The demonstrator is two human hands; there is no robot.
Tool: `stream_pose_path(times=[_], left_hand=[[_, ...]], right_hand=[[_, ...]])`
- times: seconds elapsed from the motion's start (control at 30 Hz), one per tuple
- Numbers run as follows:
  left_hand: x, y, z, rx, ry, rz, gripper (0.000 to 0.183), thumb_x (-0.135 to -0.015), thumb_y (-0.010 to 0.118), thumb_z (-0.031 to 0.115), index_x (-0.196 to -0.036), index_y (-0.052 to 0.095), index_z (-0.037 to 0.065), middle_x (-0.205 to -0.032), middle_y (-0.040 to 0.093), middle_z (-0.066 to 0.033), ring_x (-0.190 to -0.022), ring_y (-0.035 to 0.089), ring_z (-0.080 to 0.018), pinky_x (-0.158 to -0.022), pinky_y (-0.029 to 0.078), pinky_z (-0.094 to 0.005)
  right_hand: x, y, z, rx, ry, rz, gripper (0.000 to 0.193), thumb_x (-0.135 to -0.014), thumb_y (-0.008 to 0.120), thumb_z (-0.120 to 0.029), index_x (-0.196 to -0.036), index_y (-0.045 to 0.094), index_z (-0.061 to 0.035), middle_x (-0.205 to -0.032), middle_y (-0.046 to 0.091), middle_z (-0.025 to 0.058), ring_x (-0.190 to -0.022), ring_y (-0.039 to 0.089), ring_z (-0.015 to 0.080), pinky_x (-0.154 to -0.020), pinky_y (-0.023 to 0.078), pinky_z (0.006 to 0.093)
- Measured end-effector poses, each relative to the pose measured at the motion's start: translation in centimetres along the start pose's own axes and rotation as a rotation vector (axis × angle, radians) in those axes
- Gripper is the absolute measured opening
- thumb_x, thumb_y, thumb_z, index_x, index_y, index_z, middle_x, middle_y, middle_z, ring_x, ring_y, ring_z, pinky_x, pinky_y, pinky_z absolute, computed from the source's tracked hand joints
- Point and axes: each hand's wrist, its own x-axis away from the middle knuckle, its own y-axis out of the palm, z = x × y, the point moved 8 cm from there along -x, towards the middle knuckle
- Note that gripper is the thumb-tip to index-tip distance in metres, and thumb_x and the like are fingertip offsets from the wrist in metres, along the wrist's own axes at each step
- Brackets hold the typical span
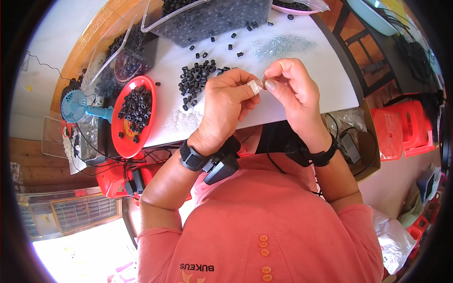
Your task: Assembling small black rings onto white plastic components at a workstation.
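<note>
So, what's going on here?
A person's left hand and right hand pinch close together over the white tabletop, at something too small to identify. Small black cylindrical parts lie piled beyond the left hand; tiny clear pieces lie scattered farther right. A red plastic plate at left holds more black parts.

We are counting one left hand [226, 96] and one right hand [298, 92], with one small item [263, 84] between them, too tiny to identify. We are wearing two black wristbands [324, 156] and five orange buttons [264, 252]. We are seeing one heap of black pieces [192, 81], too crowded to number, one patch of clear bits [283, 46], two large clear bins [217, 23], one red plate [126, 151], one pale blue basin [370, 16] and one blue fan [74, 106].
</note>
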Motion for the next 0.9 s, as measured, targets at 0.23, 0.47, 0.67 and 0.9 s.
stream_pose_path(times=[0.23,0.47,0.67,0.9], left_hand=[[-0.3,-0.1,0.1,-0.006,0.039,0.068,0.016,-0.091,0.067,0.015,-0.088,0.067,-0.001,-0.066,0.062,-0.0046,-0.052,0.051,-0.0074,-0.04,0.035,-0.0219],[-0.2,-1.1,0.6,-0.002,0.134,0.211,0.016,-0.092,0.065,0.014,-0.089,0.065,-0.002,-0.068,0.062,-0.0051,-0.053,0.051,-0.0085,-0.042,0.035,-0.0216],[2.4,0.3,-0.1,0.012,0.019,-0.016,0.017,-0.094,0.064,0.015,-0.092,0.064,-0.002,-0.073,0.062,-0.0067,-0.055,0.052,-0.0094,-0.044,0.036,-0.0213],[4.5,-1.3,-1.7,0.314,-0.079,-0.02,0.02,-0.098,0.061,0.019,-0.098,0.062,-0.001,-0.073,0.06,-0.007,-0.057,0.053,-0.0113,-0.044,0.036,-0.0216]], right_hand=[[0.0,0.3,-0.7,0.2,-0.072,0.003,0.022,-0.087,0.054,0.014,-0.104,0.052,-0.0007,-0.09,0.06,0.0068,-0.081,0.058,0.0133,-0.077,0.05,0.0269],[-0.6,-0.5,1.0,0.42,0.039,0.034,0.025,-0.079,0.059,0.012,-0.097,0.057,-0.004,-0.084,0.064,0.0071,-0.077,0.063,0.0202,-0.072,0.051,0.0294],[-1.1,0.6,-0.9,0.919,-0.229,0.014,0.023,-0.077,0.065,0.007,-0.096,0.063,-0.0053,-0.086,0.067,0.0088,-0.078,0.065,0.025,-0.068,0.05,0.0312],[1.1,3.1,-1.3,0.105,0.043,-0.167,0.011,-0.09,0.066,-0.001,-0.101,0.066,0.001,-0.089,0.066,0.0052,-0.081,0.062,0.0107,-0.071,0.049,0.0245]])
